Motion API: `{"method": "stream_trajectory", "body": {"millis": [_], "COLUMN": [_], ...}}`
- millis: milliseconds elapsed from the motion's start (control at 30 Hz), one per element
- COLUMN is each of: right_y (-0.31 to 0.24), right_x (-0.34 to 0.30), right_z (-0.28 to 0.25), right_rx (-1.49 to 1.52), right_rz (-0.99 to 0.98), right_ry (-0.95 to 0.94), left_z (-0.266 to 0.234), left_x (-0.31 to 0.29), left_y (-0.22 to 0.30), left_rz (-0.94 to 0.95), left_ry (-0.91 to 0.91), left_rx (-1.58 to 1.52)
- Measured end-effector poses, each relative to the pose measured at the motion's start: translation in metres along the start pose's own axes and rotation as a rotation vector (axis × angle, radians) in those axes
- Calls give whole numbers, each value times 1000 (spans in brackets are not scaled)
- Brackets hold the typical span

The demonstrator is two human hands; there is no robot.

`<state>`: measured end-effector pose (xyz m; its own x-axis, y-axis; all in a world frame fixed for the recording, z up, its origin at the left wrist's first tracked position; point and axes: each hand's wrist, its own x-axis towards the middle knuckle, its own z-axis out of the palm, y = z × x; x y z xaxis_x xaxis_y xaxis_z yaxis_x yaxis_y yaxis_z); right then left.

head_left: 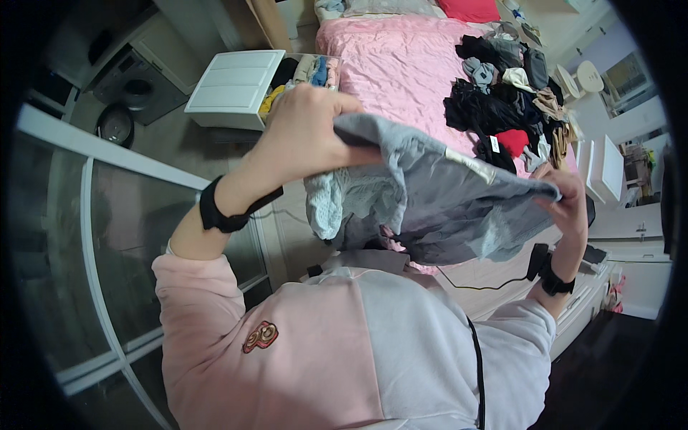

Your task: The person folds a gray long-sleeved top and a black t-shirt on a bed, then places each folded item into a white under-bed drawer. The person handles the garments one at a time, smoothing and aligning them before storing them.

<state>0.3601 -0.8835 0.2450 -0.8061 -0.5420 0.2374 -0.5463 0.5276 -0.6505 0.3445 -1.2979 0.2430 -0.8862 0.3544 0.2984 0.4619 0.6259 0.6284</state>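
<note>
A grey garment (459,208) with a pale label along its upper edge hangs stretched between both my hands, in front of my chest. My left hand (312,136) pinches one end of that edge between thumb and fingers. At the opposite end, my right hand (566,197) is closed on the edge. A light grey-green knitted part (326,204) hangs below my left hand; whether it belongs to the same garment I cannot tell. The garment's lower part sags in folds and hides part of the bed.
Beyond the garment is a bed with a pink cover (387,64). Piled clothes (494,100), mostly black and grey, lie along its right side. A white storage box (233,82) stands left of the bed, beside folded clothes (308,69). Glass door frames (93,147) are at my left.
</note>
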Motion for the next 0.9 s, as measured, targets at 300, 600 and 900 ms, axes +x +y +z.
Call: {"method": "stream_trajectory", "body": {"millis": [300, 600, 900], "right_y": [234, 617, 641], "right_x": [236, 417, 260], "right_z": [-31, 81, 324], "right_rx": [25, -551, -368], "right_rz": [393, 692, 1160], "right_ry": [-8, 216, 159], "left_z": [82, 334, 468], "left_x": [295, 553, 365], "left_y": [-181, -448, -532], "left_rz": [-24, -154, -288], "left_ry": [-86, 154, -401], "left_rx": [464, 468, 235]}}
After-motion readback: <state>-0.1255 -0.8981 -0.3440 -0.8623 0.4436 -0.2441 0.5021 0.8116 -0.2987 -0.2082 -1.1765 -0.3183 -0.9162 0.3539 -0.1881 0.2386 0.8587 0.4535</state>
